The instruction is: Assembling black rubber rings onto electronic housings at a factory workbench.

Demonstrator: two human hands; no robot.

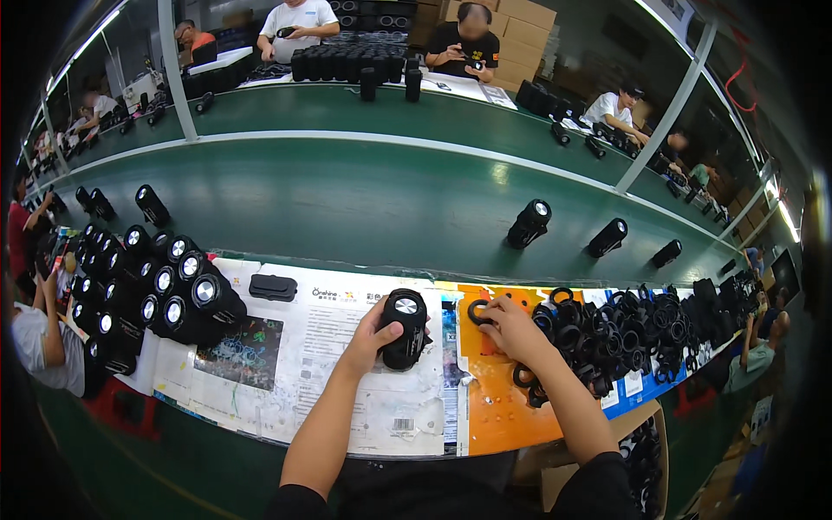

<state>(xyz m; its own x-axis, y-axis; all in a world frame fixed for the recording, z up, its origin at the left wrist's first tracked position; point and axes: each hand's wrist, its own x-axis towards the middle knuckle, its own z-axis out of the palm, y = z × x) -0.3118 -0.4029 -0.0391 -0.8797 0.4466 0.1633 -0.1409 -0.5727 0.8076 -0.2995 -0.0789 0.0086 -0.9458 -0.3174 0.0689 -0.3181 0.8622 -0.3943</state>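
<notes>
My left hand (367, 340) is closed around a black cylindrical speaker (406, 331), whose round silver-centred end faces up toward me. To its right, over the orange sheet, my right hand (513, 329) pinches a black ring (477, 312) between thumb and fingers. Just beyond that hand lies a heap of similar black rings (620, 334). At the left of the bench many finished-looking black speakers (208, 299) stand close together, silver ends up. A small black oblong part (273, 287) rests on the printed white board between them and my left hand.
Behind the bench runs a green conveyor belt (347, 204) with speakers spaced along it, such as one at the right (529, 224). A metal rail (390, 139) crosses beyond. Co-workers sit opposite and at both sides. An open carton (646, 459) of black parts stands below the bench.
</notes>
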